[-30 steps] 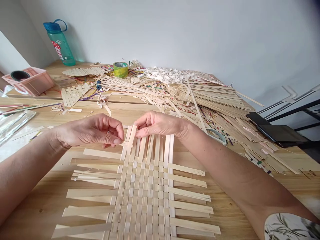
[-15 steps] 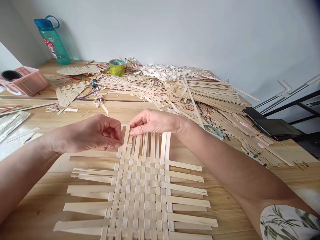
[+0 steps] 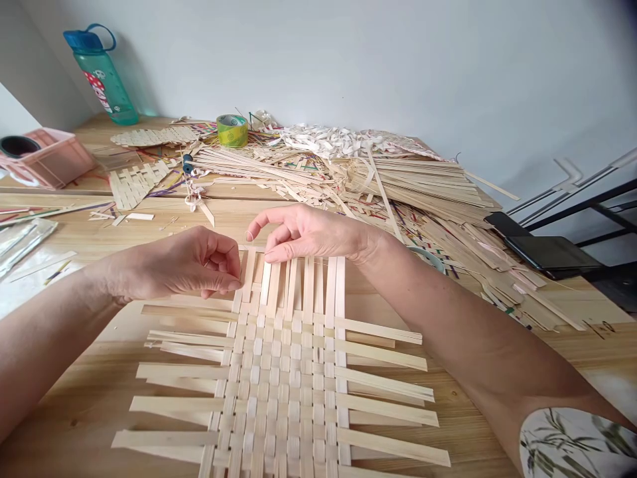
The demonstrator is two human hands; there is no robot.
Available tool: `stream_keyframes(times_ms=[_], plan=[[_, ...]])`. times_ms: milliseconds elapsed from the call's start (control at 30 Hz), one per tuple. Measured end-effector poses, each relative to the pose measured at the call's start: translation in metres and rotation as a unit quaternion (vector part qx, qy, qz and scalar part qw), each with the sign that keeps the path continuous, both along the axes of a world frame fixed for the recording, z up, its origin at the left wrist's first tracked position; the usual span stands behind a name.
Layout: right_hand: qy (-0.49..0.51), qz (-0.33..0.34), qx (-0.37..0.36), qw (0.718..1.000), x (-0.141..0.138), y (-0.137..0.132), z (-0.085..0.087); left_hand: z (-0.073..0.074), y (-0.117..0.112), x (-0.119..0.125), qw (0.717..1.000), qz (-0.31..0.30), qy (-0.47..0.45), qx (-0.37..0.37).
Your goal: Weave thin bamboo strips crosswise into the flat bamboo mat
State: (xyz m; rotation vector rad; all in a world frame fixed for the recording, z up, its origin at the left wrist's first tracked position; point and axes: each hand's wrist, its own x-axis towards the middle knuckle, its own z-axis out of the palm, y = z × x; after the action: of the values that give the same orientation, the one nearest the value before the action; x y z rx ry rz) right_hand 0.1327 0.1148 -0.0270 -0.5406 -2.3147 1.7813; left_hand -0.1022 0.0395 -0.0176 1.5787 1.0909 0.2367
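Observation:
A woven mat of flat pale wood strips (image 3: 283, 372) lies on the table before me, loose strip ends fanning out at its sides and far edge. My left hand (image 3: 212, 265) is closed in a pinch beside the far left strip ends; what its fingertips grip is hidden. My right hand (image 3: 303, 236) is over the far edge, with thumb and middle finger closed at the top of one upright wood strip (image 3: 267, 282). Its index finger reaches out to the left, where a very thin thread-like line shows near the tip.
Heaped strips and scraps (image 3: 423, 186) cover the back of the table. Also there are a tape roll (image 3: 232, 131), a teal bottle (image 3: 107, 86), a pink basket (image 3: 62, 162) and a small dark spool (image 3: 188, 164). A black phone (image 3: 542, 254) lies at the right.
My right hand has shifted slightly right and up, its index finger lifting away from the thumb. The mat's right side has moved a little right. My left hand stays nearly still.

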Motion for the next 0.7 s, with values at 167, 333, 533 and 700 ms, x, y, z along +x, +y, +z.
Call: stream_keyframes(times_ms=[167,333,533,700], plan=[[0.017,0.008,-0.007,1.000,-0.001,0.002,-0.002,-0.002,-0.003,0.003,0.999,0.011,-0.032,0.008],[0.020,0.010,-0.007,1.000,-0.002,0.002,-0.004,-0.001,-0.005,0.006,0.998,-0.005,-0.054,0.026],[0.005,-0.007,-0.018,1.000,-0.001,0.001,-0.001,0.002,0.004,-0.013,0.999,-0.048,-0.022,0.005],[-0.015,-0.019,-0.047,0.999,-0.001,0.001,-0.001,-0.003,0.009,-0.016,0.997,-0.057,-0.027,-0.053]])
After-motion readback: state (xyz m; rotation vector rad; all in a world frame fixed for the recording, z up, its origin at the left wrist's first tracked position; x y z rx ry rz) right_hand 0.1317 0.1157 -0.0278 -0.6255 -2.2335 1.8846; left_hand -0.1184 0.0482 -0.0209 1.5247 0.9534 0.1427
